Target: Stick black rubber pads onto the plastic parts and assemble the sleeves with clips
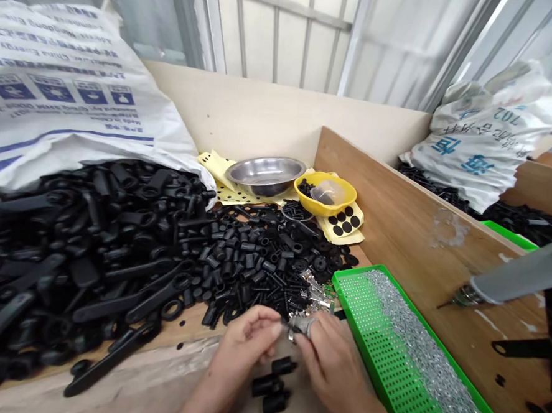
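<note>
Left hand [245, 349] | right hand [334, 366] | both grips narrow, pinched on small metal fitting [302, 325] | long axis unclear | black plastic plugs [271, 384] below, between hands

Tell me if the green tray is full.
Green tray partly full: silvery metal pieces fill one band, perforated floor bare beside.

Bright, even daylight here, and the wide lens is bending the edges.

Pale light's pouring in from the white window panels [277, 38] up ahead, with only soft shadows under my left hand [241, 354] and my right hand [335, 372]. There's a hot glare on the steel bowl [265, 173], the black plastic parts [113, 265] are sinking dark and losing detail, the window frame [207, 21] bows toward the corners, and the grey tool handle [524, 271] at far right is smeared with blur.
</note>
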`<state>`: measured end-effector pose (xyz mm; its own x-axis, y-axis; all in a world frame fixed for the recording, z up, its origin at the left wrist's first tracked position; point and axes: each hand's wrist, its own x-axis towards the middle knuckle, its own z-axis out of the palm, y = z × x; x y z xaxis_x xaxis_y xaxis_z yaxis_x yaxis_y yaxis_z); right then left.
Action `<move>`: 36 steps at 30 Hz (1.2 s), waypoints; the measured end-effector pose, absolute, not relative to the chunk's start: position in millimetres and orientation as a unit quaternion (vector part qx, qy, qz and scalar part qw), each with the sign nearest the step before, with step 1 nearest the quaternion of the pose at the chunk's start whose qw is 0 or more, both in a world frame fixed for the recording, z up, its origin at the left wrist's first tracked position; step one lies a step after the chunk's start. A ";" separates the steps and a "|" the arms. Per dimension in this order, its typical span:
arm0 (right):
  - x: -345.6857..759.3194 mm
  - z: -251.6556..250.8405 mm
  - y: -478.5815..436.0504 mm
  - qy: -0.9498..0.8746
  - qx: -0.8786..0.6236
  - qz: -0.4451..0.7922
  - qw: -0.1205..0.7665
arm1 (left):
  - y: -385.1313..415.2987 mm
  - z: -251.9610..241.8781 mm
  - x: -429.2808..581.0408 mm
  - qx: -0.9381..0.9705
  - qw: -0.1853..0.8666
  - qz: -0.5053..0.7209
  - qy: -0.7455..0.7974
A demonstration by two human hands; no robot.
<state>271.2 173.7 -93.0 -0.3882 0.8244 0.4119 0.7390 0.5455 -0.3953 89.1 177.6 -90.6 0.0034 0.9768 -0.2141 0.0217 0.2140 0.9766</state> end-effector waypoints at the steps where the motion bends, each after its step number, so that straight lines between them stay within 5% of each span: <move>1: 273.0 -92.7 174.0 -0.820 -0.486 0.079 0.291 | 176.3 -90.0 78.8 0.489 0.485 0.435 0.580; 5: 274.2 -89.5 170.9 -0.817 -0.494 0.101 0.278 | 173.2 -93.7 41.4 0.687 0.108 0.330 0.638; 10: 268.5 -88.2 165.4 -0.829 -0.466 0.092 0.294 | 174.6 -110.3 29.0 0.764 -0.058 0.204 0.609; 31: 271.5 -72.1 168.5 -0.821 -0.468 0.075 0.317 | 213.1 -93.0 55.4 0.738 -0.041 0.304 0.602; 36: 269.5 -62.4 165.6 -0.826 -0.457 0.083 0.318 | 179.7 -89.9 68.5 0.715 0.112 0.380 0.576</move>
